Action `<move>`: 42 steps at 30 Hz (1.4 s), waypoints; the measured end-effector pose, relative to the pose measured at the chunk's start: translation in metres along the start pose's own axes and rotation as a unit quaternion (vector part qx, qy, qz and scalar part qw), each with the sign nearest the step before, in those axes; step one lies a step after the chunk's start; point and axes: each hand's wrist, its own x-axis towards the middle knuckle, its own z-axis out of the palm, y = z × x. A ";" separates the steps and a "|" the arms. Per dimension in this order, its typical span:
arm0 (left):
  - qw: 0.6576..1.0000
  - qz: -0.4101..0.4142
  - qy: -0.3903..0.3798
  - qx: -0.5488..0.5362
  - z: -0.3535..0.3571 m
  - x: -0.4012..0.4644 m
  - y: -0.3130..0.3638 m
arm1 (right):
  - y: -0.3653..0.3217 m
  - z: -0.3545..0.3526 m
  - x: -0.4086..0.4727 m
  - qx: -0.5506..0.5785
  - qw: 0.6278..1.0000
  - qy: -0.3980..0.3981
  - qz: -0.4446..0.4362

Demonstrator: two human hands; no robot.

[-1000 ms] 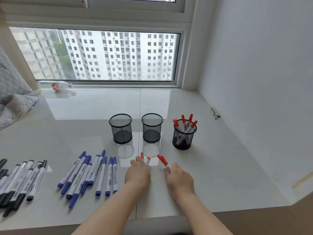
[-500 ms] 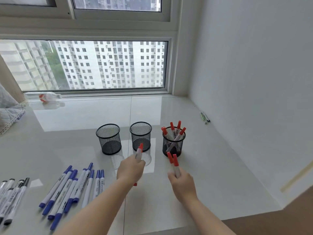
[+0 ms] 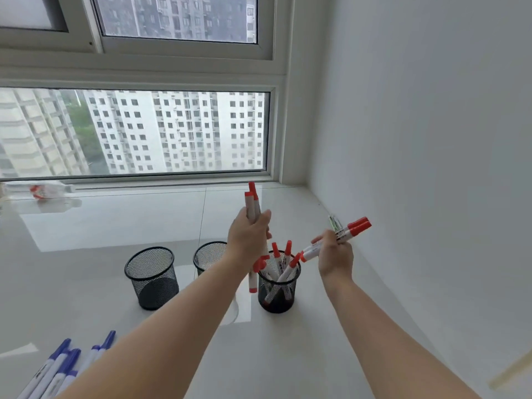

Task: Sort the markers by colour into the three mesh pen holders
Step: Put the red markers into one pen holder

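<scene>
Over rt holder (image 3: 278, 286), both hands grip red-capped white markers (image 3: 251, 207), prob. two each.

We are seeing two bare forearms reaching in from the bottom edge, with no sleeve showing on either one as far down as the view is reaching. We are finding no watch, band or bracelet at either wrist, and no ring on any finger that is showing. The left hand (image 3: 250, 237) is showing us its back and knuckles. The right hand (image 3: 335, 254) is showing its back and the side of the thumb. Fingernails are looking short and unpainted where we are making them out.
</scene>
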 end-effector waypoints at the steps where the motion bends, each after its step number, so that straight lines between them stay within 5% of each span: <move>1: 1.000 0.004 0.004 -0.026 0.006 0.004 0.000 | 0.003 0.005 0.002 -0.013 1.000 -0.004 0.000; 5: 0.997 0.015 0.017 -0.078 0.026 0.008 -0.014 | 0.025 0.020 0.005 -0.122 0.991 -0.046 -0.033; 10: 0.997 0.040 0.072 -0.013 0.034 0.000 -0.044 | 0.055 0.026 0.001 -0.250 0.964 -0.059 -0.074; 20: 0.996 -0.005 0.030 0.087 0.052 -0.019 -0.081 | 0.062 0.010 -0.006 -0.315 0.942 -0.017 -0.112; 32: 0.997 -0.044 0.021 -0.064 0.054 -0.031 -0.062 | 0.056 -0.009 -0.015 -0.248 0.957 0.031 -0.149; 39: 0.976 0.059 -0.021 0.209 0.051 -0.031 -0.079 | 0.056 -0.011 -0.018 -0.337 0.924 -0.039 -0.175; 42: 0.974 0.058 -0.039 0.214 0.047 -0.040 -0.089 | 0.061 -0.013 -0.021 -0.347 0.922 -0.056 -0.164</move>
